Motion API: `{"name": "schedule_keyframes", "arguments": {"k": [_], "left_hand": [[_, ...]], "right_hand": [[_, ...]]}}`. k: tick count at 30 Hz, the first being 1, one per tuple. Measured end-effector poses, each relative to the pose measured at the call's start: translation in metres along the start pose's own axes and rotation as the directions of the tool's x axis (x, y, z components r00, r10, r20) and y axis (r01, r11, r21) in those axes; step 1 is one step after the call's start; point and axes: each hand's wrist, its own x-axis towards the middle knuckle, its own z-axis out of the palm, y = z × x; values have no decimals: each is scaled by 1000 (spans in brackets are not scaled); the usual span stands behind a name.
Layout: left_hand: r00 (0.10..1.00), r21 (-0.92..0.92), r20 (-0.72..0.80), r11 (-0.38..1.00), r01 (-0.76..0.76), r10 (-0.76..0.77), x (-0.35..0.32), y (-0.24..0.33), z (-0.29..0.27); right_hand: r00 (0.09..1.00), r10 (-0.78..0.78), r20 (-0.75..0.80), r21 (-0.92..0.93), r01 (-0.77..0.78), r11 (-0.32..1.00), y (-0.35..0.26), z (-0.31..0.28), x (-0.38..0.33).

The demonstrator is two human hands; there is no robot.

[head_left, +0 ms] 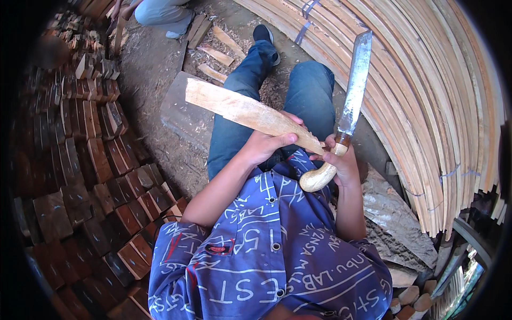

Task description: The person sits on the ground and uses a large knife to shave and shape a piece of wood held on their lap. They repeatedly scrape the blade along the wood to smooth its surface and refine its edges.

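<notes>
Mid-carving: left hand (264, 145) clamped on slat (245, 112), right hand (341, 162) gripping machete (352, 90) upright; next, probably angling blade down onto wood.

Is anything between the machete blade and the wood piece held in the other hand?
Nothing visible. The left hand holds the wood piece; the right hand holds the machete upright beside it, only open air between them.
</notes>
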Motion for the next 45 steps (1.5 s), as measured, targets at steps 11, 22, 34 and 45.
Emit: {"name": "schedule_keyframes", "arguments": {"k": [11, 22, 34, 45], "left_hand": [[994, -215, -9, 971, 103, -108, 8, -34, 30], [669, 778, 178, 520, 353, -721, -7, -3, 50], [978, 912, 34, -393, -115, -208, 15, -5, -18], [775, 768, 29, 511, 387, -631, 13, -19, -9]], "right_hand": [[977, -65, -204, 48, 76, 996, 6, -27, -15], [904, -11, -427, -158, -62, 986, 13, -102, -46], [936, 192, -294, 362, -76, 929, 23, -123, -56], [822, 16, -570, -17, -32, 999, 24, -117, -68]]}}
